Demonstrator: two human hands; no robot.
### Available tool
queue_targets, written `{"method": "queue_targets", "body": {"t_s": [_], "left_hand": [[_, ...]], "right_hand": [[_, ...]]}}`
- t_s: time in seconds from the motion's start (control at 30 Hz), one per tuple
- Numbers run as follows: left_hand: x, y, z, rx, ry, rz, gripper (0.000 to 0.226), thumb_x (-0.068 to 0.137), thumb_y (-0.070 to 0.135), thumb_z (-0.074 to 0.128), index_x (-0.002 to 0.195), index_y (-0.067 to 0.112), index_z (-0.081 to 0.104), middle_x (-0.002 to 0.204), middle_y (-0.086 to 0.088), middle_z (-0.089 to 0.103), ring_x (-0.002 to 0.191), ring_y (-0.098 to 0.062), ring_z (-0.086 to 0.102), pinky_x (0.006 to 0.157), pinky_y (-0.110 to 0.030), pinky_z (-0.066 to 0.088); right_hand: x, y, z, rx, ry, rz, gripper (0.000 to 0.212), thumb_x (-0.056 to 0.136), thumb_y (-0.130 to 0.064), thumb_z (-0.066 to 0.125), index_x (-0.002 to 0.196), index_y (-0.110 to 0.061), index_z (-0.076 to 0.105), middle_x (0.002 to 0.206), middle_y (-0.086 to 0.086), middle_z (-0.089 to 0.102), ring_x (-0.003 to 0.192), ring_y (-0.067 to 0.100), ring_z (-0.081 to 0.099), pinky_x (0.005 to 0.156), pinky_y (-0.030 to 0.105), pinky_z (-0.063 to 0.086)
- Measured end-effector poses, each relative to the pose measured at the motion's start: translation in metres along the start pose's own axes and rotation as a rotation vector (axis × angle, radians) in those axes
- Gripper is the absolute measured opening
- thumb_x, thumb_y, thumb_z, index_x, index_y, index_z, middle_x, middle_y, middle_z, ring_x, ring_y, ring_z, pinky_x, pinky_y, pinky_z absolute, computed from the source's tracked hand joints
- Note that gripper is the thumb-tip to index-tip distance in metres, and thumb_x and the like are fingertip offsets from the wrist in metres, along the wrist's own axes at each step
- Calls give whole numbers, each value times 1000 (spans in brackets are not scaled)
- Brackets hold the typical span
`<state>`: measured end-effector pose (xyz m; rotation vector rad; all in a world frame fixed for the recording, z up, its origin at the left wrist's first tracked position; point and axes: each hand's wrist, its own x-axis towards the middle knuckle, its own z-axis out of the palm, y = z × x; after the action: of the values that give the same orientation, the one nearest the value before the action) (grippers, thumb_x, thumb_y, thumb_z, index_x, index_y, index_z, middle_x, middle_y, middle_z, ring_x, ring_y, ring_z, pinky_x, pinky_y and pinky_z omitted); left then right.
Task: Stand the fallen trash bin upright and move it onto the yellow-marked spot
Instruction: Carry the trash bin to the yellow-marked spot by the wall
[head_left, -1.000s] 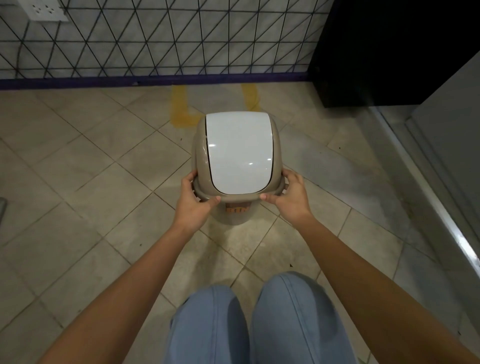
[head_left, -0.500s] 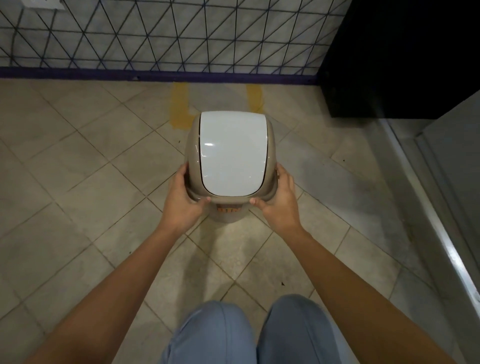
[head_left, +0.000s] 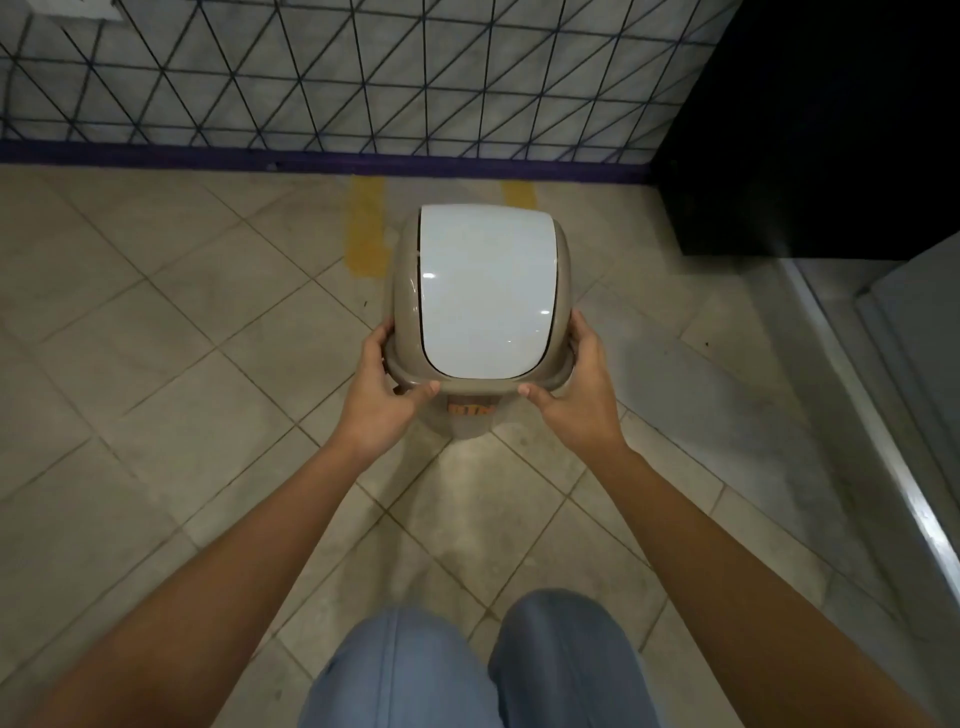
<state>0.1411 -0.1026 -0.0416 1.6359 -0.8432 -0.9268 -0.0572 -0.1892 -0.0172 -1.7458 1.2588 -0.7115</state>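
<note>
The trash bin (head_left: 480, 301) is upright, beige with a white swing lid, seen from above in the middle of the floor. My left hand (head_left: 382, 397) grips the lid rim on its left side, and my right hand (head_left: 576, 397) grips the rim on its right side, thumbs on top. Two yellow strips on the tiles, the yellow-marked spot (head_left: 368, 228), lie just beyond the bin by the wall. The bin hides the strips' near ends; whether it stands on the floor or hangs above it cannot be told.
A tiled wall with a dark triangle pattern (head_left: 337, 78) and a purple skirting closes the far side. A black cabinet (head_left: 810, 130) stands at the back right, with a metal sill (head_left: 883, 431) along the right. My knees in blue jeans (head_left: 467, 670) are below.
Held by both hands, the bin has travelled forward toward the wall and the yellow strips; I have moved along behind it.
</note>
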Motion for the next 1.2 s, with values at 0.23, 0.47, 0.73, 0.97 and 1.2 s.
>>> {"method": "queue_targets", "body": {"t_s": [0.23, 0.47, 0.73, 0.97, 1.2], "left_hand": [[24, 13, -6, 39, 1, -5, 86, 77, 10, 73, 145, 20, 22, 141, 7, 39, 128, -13, 41, 106, -33, 39], [51, 14, -13, 57, 17, -12, 84, 76, 10, 74, 143, 13, 24, 137, 6, 38, 122, -5, 41, 88, -4, 39], [70, 10, -19, 160, 40, 48, 92, 66, 23, 83, 142, 18, 30, 134, 11, 33, 122, -9, 42, 103, -41, 43], [80, 19, -17, 138, 80, 40, 94, 66, 20, 83, 144, 19, 31, 138, 6, 46, 119, -14, 50, 99, -36, 46], [101, 24, -12, 124, 118, 5, 91, 65, 21, 83, 142, 21, 34, 132, 6, 50, 112, -16, 54, 91, -30, 47]], "right_hand": [[32, -8, 7, -60, -18, -24, 98, 66, -8, 81, 144, -10, 22, 144, 5, 34, 134, 15, 36, 111, 31, 34], [59, -6, 8, -73, -47, -51, 101, 62, -17, 84, 144, -10, 25, 143, 6, 37, 132, 16, 38, 109, 30, 35], [74, 3, 6, -91, -89, -65, 104, 62, -37, 83, 145, -17, 24, 144, -1, 36, 134, 15, 34, 107, 33, 35], [91, 2, 8, -4, -108, -15, 102, 63, -28, 83, 145, -19, 24, 145, 0, 39, 133, 13, 36, 108, 32, 35], [111, 1, 13, 25, -52, 32, 95, 66, -25, 81, 144, -25, 27, 144, 1, 27, 132, 18, 35, 108, 40, 37]]}}
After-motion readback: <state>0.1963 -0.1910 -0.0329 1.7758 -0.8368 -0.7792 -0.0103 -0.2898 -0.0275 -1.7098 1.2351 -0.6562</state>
